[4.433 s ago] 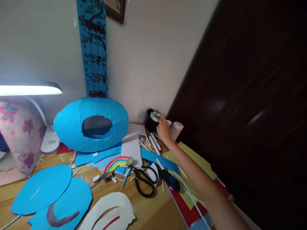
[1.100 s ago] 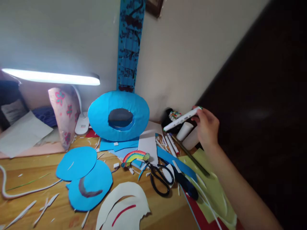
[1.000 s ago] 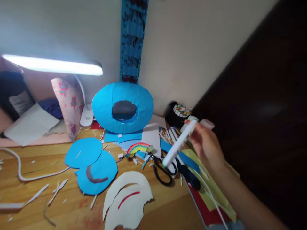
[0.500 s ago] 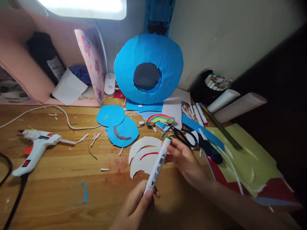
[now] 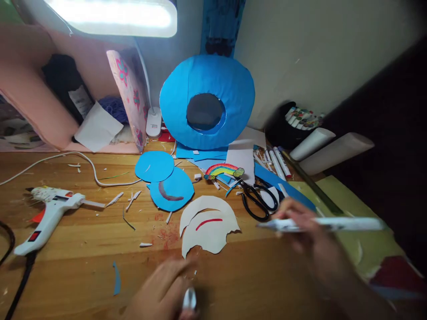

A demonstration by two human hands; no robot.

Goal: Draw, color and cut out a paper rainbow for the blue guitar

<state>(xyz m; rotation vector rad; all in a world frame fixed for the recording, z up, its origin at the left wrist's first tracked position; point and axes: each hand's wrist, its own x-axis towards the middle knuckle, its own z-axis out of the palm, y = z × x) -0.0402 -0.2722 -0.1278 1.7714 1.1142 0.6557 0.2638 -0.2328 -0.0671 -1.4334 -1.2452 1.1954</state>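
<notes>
A white marker [image 5: 328, 224] with its tip bare lies across the fingers of my right hand [image 5: 308, 235], blurred by motion, at the right above the table. My left hand [image 5: 163, 289] is low in the middle, closed on a small white marker cap [image 5: 189, 298]. Between the hands and a little farther off lies a cut white paper piece [image 5: 208, 231] with a short red curved line and a ragged lower edge. Beyond it, a blue paper disc [image 5: 173, 193] with a grey curve touches a second blue disc [image 5: 154, 165].
A white glue gun [image 5: 50, 218] lies at the left. Black-handled scissors [image 5: 255, 202] and a paper rainbow [image 5: 223, 170] are right of centre. A large blue ring [image 5: 207, 69] stands behind. Green paper [image 5: 367, 218] and two white rolls [image 5: 336, 153] are at the right.
The marker has been uncapped. My right hand has moved right with the marker, now almost level, while my left hand has moved down and left with the cap.
</notes>
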